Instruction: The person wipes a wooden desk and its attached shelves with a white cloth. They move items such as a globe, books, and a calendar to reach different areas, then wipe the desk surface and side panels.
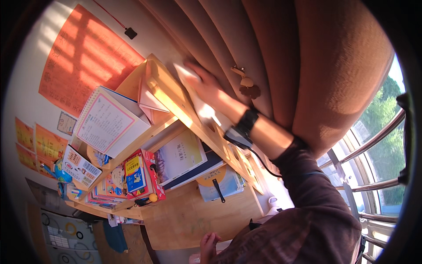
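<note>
My right hand (206, 84) reaches up between the wooden desk shelf (184, 112) and the hanging curtain (280, 66). It is blurred and lies against a bright white, sheet-like thing (206, 110) beside the shelf's side panel. Whether its fingers grip that thing is unclear. A black band (248, 119) circles my right wrist, with a dark device and cable attached. Low in the picture, my left hand (209, 245) hangs near the desk's front edge, fingers curled, with nothing visible in them. On the desktop (191, 217) lie a round yellow fan (211, 178) with a black handle and papers beneath it.
The shelf carries a spiral-bound stand-up calendar (107, 123), a globe (63, 173), a red box (155, 180), and several books (179, 155). A wooden charm (245, 81) hangs on the curtain. Metal window bars (376, 184) run along the right. A red poster (89, 62) covers the wall.
</note>
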A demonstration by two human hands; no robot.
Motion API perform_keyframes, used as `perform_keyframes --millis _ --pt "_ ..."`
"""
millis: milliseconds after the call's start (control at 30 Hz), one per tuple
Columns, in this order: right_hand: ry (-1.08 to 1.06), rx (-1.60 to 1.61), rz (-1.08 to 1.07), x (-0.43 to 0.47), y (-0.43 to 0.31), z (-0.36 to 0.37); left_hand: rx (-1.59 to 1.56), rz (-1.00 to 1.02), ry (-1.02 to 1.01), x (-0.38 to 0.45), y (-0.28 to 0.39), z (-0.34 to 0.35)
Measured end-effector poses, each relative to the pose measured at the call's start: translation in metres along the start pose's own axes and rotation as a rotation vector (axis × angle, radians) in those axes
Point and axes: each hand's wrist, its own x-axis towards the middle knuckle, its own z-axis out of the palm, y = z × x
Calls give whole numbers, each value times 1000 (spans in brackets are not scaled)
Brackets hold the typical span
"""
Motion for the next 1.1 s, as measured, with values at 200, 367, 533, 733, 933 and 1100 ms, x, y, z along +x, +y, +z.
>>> perform_keyframes --millis 200,367,533,733,933,1100 --pt "-212 264 207 66 -23 33 -66 61 58 -11 1 6" --pt "-320 72 286 35 24 3 -80 -3 72 -22 -7 -2" --pt "-427 -96 477 -33 93 -28 -81 -2 32 -21 -3 0" --pt "-529 -180 838 -139 123 -64 -62 -46 42 -24 5 16" --pt "-404 -281 479 -138 69 -63 -29 -63 82 -28 6 17" --pt "-482 -458 81 -90 44 -36 -67 -62 76 -30 6 22"
